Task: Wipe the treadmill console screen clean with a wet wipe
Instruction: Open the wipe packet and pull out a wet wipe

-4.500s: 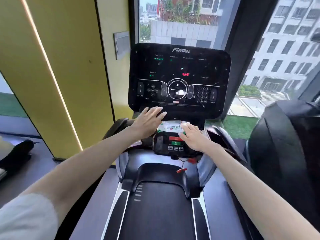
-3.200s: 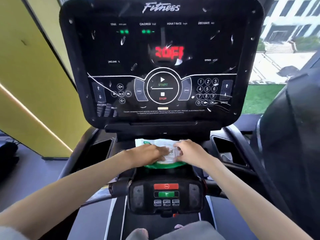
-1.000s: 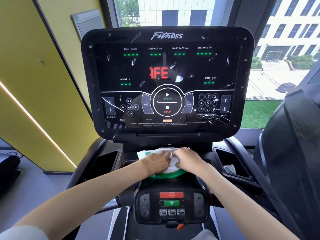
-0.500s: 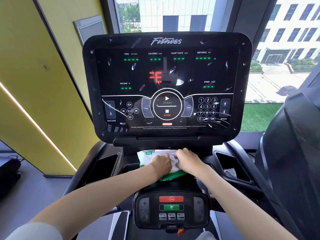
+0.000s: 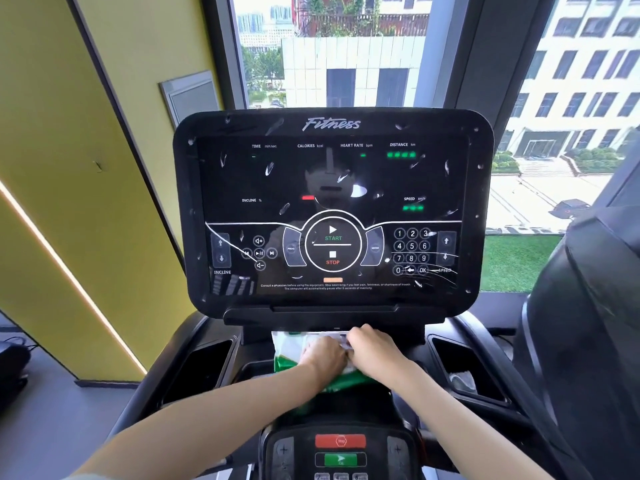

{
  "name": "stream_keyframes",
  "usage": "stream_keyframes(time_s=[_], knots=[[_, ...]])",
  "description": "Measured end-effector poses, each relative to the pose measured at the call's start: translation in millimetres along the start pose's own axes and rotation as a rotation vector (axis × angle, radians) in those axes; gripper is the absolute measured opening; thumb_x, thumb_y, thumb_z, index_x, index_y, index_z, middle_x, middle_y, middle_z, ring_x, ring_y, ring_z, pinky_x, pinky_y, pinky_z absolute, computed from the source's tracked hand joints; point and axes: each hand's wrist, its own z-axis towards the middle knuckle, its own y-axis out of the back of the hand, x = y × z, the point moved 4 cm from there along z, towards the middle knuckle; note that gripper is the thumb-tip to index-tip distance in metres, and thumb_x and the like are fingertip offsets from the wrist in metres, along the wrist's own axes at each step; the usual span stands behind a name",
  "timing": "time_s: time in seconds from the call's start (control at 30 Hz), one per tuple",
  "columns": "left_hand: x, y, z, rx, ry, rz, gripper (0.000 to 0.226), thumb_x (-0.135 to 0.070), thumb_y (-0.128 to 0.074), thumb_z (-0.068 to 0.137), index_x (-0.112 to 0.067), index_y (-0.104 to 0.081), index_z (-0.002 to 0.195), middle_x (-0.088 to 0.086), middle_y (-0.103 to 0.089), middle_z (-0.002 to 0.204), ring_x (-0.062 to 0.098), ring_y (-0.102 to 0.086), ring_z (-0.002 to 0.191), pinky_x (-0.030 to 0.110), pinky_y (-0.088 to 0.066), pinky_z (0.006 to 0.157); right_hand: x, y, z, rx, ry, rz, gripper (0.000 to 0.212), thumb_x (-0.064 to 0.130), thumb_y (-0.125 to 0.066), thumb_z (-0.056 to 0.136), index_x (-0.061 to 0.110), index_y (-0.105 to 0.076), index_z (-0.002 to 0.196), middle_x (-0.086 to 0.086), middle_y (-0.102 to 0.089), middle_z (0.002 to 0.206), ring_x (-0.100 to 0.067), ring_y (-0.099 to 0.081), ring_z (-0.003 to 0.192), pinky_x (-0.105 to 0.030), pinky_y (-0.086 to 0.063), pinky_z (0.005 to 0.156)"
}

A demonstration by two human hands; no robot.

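— Hands: where are they placed, and what is gripped?

— Both are laid on the wet-wipe pack, a white and green soft pack resting on the ledge directly under the console screen. The left hand is pressed on the pack's middle with its fingers curled down. The right hand is set just beside it, touching it, its fingertips bent onto the pack's top near the far edge. Whether a wipe is already pinched between the fingers cannot be told; that spot is covered by the hands.

— And the screen itself?

— It is mounted upright above the hands and is untouched by them. White flecks and smears are scattered across its dark glass, with a long streak at the lower left and thin lines over the keypad at the lower right. Green digits are lit near the top right, and a small red mark is shown left of centre.

— What else is seen close by?

— A lower control panel with one red and one green button is seen beneath the pack, and open cup pockets are set at either side.
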Motion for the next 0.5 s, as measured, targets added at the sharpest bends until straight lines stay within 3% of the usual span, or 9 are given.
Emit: stream_keyframes(time_s=[0.1, 0.2, 0.5], knots=[[3.5, 5.3, 1.5, -0.032, -0.003, -0.043, 0.028, 0.004, -0.048, 0.088, -0.006, -0.061, 0.111, 0.005, -0.065, 0.107, 0.026, -0.065, 0.088, 0.032, -0.054, 0.065, -0.5, -0.2, 0.9, -0.012, 0.01, -0.012, 0.023, 0.01, -0.042, 0.091, 0.002, -0.055, 0.108, -0.017, -0.057, 0.112, -0.036, -0.057, 0.107, -0.036, -0.044, 0.081], [8.6, 25.1, -9.1, -0.094, -0.066, -0.039, 0.028, 0.001, -0.04, 0.094, -0.004, -0.056, 0.116, 0.009, -0.062, 0.116, 0.027, -0.062, 0.1, 0.031, -0.043, 0.064, -0.7, 0.8, 1.9, -0.028, 0.008, -0.006, 0.024, 0.013, -0.041, 0.092, 0.002, -0.056, 0.107, -0.018, -0.058, 0.112, -0.035, -0.058, 0.106, -0.036, -0.045, 0.082], [10.2, 28.0, -11.9, -0.11, -0.17, 0.061, 0.029, 0.002, -0.037, 0.095, -0.007, -0.057, 0.114, 0.007, -0.066, 0.111, 0.027, -0.063, 0.097, 0.034, -0.047, 0.068, -2.4, -3.0, 1.2, -0.011, -0.011, 0.012, 0.027, 0.018, -0.043, 0.093, 0.0, -0.058, 0.104, -0.019, -0.06, 0.111, -0.037, -0.058, 0.105, -0.036, -0.045, 0.082]])
